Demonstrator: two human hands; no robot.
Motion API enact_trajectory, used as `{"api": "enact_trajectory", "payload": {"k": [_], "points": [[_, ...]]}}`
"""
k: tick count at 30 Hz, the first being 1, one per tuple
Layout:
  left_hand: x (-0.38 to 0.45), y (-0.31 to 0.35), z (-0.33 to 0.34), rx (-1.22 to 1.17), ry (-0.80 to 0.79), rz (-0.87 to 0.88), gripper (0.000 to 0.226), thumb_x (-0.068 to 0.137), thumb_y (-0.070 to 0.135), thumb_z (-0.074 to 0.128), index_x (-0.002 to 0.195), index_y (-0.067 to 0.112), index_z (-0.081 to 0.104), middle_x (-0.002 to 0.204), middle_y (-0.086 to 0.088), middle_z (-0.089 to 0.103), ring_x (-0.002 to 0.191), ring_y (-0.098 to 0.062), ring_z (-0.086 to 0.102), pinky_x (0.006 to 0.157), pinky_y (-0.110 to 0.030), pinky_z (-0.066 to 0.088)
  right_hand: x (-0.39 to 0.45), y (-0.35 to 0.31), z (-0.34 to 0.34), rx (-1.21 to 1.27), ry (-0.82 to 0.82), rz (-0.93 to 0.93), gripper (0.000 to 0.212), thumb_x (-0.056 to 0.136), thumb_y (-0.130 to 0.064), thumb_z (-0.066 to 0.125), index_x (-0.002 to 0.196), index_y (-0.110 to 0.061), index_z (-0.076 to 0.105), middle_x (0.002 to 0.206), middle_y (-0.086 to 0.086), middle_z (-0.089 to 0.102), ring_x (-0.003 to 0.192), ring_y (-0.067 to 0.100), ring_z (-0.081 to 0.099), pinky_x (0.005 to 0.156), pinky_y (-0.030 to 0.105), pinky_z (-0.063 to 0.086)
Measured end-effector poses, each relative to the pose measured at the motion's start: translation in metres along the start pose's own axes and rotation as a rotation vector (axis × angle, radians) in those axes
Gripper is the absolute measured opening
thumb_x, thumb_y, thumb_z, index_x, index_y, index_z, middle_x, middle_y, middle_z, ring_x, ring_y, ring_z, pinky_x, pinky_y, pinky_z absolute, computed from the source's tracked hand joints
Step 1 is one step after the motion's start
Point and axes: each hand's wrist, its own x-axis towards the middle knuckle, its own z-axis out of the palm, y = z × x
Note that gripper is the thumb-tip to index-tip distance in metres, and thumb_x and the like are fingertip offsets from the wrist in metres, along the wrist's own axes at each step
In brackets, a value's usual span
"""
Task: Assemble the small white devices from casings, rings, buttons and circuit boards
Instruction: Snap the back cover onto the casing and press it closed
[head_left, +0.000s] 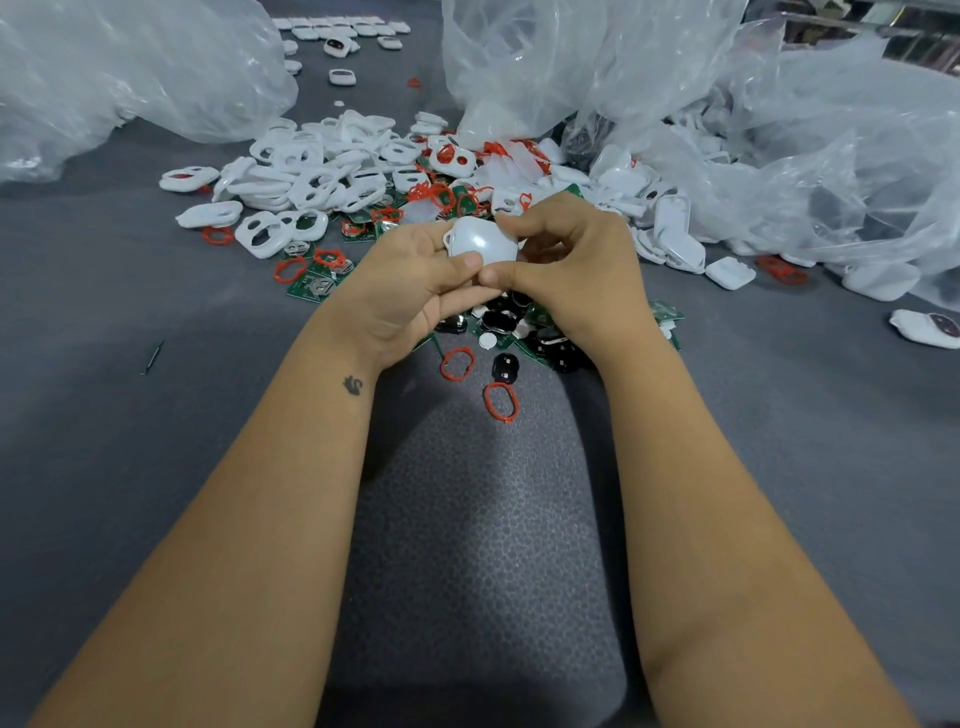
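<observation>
A small white device casing (480, 240) with a loop at one corner is held above the parts pile, its smooth back facing me. My left hand (415, 283) grips it from the left, thumb on its lower edge. My right hand (566, 270) grips it from the right, thumb tip meeting the left thumb. Behind lie white casings with cut-outs (306, 176), red rings (457, 362), green circuit boards (311, 285) and black buttons (505, 366). What lies on the casing's underside is hidden.
Large clear plastic bags (130, 67) stand at the back left and right (779, 130). Closed white casing halves (730, 273) lie at the right. Finished devices (340, 31) sit in rows far back. A thin dark pin (153, 357) lies on the grey mat (483, 519).
</observation>
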Motion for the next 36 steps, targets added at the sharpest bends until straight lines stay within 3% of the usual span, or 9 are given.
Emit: {"api": "enact_trajectory", "payload": {"k": [5, 8, 11, 14, 16, 21, 26, 29, 36], "points": [[-0.002, 0.001, -0.005, -0.023, -0.08, 0.013, 0.029, 0.096, -0.009, 0.041, 0.118, -0.001, 0.058, 0.103, -0.008, 0.072, 0.101, -0.018, 0.069, 0.085, -0.025, 0.055, 0.002, 0.0, -0.002, 0.031, -0.049, 0.01, 0.037, 0.059, -0.007, 0.09, 0.084, -0.021, 0.068, 0.072, -0.008, 0.058, 0.065, 0.01, 0.049, 0.06, 0.017, 0.041], [0.001, 0.001, -0.005, -0.038, -0.048, 0.02, 0.03, 0.096, -0.009, 0.041, 0.123, -0.004, 0.055, 0.105, -0.01, 0.071, 0.102, -0.021, 0.068, 0.088, -0.028, 0.056, 0.002, 0.001, 0.001, 0.05, -0.035, 0.023, 0.036, 0.062, -0.005, 0.088, 0.089, -0.019, 0.068, 0.075, -0.011, 0.058, 0.066, 0.009, 0.048, 0.06, 0.015, 0.04], [0.006, 0.0, -0.001, -0.099, 0.021, 0.026, 0.035, 0.097, -0.01, 0.039, 0.131, -0.007, 0.049, 0.111, -0.014, 0.067, 0.102, -0.022, 0.068, 0.089, -0.029, 0.056, 0.001, 0.002, 0.002, 0.139, -0.038, 0.044, 0.037, 0.073, 0.0, 0.079, 0.106, -0.013, 0.069, 0.09, -0.007, 0.063, 0.072, 0.005, 0.05, 0.07, 0.017, 0.046], [0.007, -0.001, 0.0, -0.19, 0.017, 0.054, 0.039, 0.097, -0.012, 0.037, 0.133, -0.002, 0.048, 0.118, -0.017, 0.065, 0.105, -0.023, 0.068, 0.089, -0.028, 0.055, 0.002, 0.001, 0.001, 0.229, -0.083, 0.049, 0.038, 0.084, 0.007, 0.065, 0.117, -0.012, 0.067, 0.107, 0.004, 0.069, 0.095, 0.012, 0.062, 0.092, 0.031, 0.052], [0.006, -0.001, -0.002, -0.226, -0.01, 0.068, 0.041, 0.097, -0.011, 0.038, 0.135, 0.0, 0.047, 0.127, -0.02, 0.061, 0.114, -0.027, 0.064, 0.092, -0.029, 0.054, 0.001, -0.001, 0.003, 0.241, -0.089, 0.028, 0.04, 0.084, 0.01, 0.06, 0.114, -0.015, 0.067, 0.108, 0.011, 0.07, 0.099, 0.015, 0.063, 0.094, 0.039, 0.053], [0.006, -0.006, -0.002, 0.067, 0.142, 0.159, 0.024, 0.094, 0.002, 0.057, 0.116, 0.01, 0.064, 0.103, -0.006, 0.073, 0.097, -0.016, 0.07, 0.081, -0.022, 0.056, 0.004, 0.001, 0.004, 0.301, -0.035, 0.055, 0.04, 0.086, 0.009, 0.058, 0.115, -0.017, 0.067, 0.098, 0.029, 0.064, 0.085, 0.019, 0.061, 0.084, 0.035, 0.054], [0.006, -0.008, -0.005, 0.096, 0.195, 0.222, 0.019, 0.09, 0.0, 0.064, 0.102, 0.012, 0.069, 0.088, 0.001, 0.076, 0.084, -0.012, 0.072, 0.073, -0.016, 0.055, 0.003, 0.0, 0.007, 0.366, -0.055, 0.045, 0.042, 0.083, 0.01, 0.064, 0.116, -0.016, 0.064, 0.092, 0.01, 0.065, 0.086, 0.015, 0.063, 0.087, 0.034, 0.056], [0.006, -0.008, -0.006, 0.094, 0.175, 0.229, 0.02, 0.089, -0.001, 0.063, 0.103, 0.012, 0.068, 0.089, 0.001, 0.077, 0.083, -0.012, 0.072, 0.074, -0.016, 0.054, 0.002, 0.0, 0.007, 0.353, -0.015, 0.063, 0.042, 0.081, 0.011, 0.067, 0.108, -0.021, 0.068, 0.075, -0.009, 0.062, 0.073, 0.007, 0.059, 0.076, 0.025, 0.053], [0.007, -0.01, -0.005, 0.145, 0.172, 0.248, 0.021, 0.091, -0.001, 0.061, 0.106, 0.013, 0.068, 0.085, 0.003, 0.076, 0.079, -0.008, 0.07, 0.073, -0.017, 0.055, 0.001, -0.002, 0.009, 0.332, 0.055, 0.087, 0.041, 0.078, 0.012, 0.069, 0.1, -0.022, 0.07, 0.065, -0.01, 0.063, 0.063, 0.005, 0.059, 0.067, 0.021, 0.053]]}}
